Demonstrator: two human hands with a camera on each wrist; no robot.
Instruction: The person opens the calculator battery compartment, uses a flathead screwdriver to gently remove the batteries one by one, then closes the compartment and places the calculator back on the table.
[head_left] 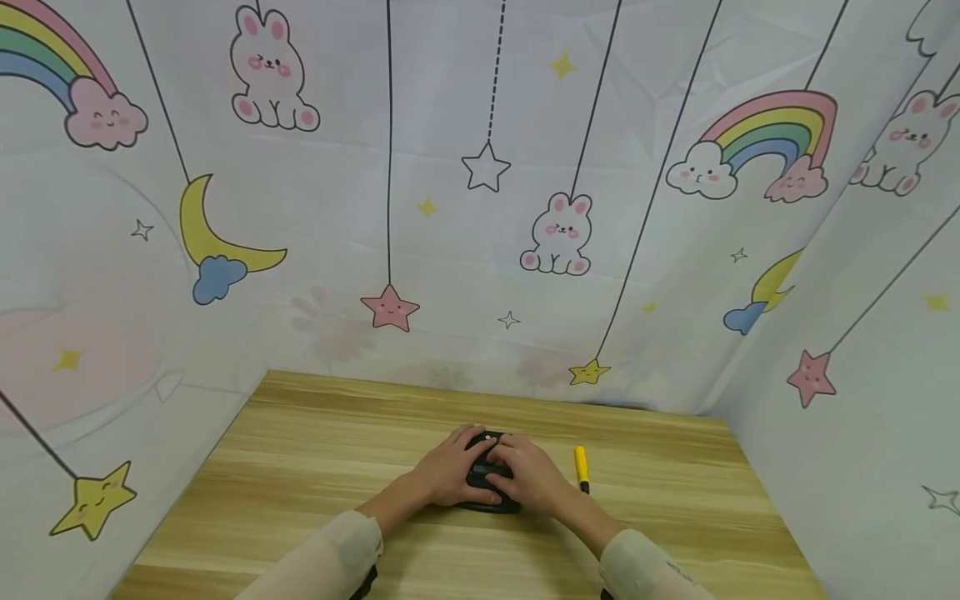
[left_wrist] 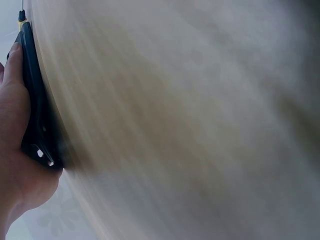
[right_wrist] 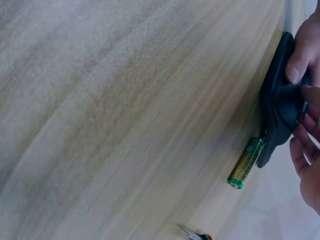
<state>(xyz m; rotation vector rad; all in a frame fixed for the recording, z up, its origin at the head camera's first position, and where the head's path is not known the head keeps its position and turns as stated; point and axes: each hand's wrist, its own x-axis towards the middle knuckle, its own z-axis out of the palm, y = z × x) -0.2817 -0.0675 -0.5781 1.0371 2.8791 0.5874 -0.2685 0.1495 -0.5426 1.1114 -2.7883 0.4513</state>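
Note:
A black plastic device [head_left: 491, 506] with a broad, flat base lies on the wooden table between both hands; its exact kind is hard to tell. My left hand [head_left: 450, 471] grips it from the left, thumb along the near side and fingers over the top. From the other side my right hand [head_left: 534, 479] holds it, its thumb and bent fingers on the upper part. In the right wrist view, a green and gold AA battery [right_wrist: 246, 163] lies beside the device [right_wrist: 278, 102]. The hands cover much of the device's top.
Right of the hands lies a screwdriver [head_left: 582, 467] with a yellow and black handle; its metal shaft [right_wrist: 186, 231] shows in the right wrist view. A pale printed curtain [head_left: 450, 250] encloses the wooden table [head_left: 315, 450] at the back and both sides.

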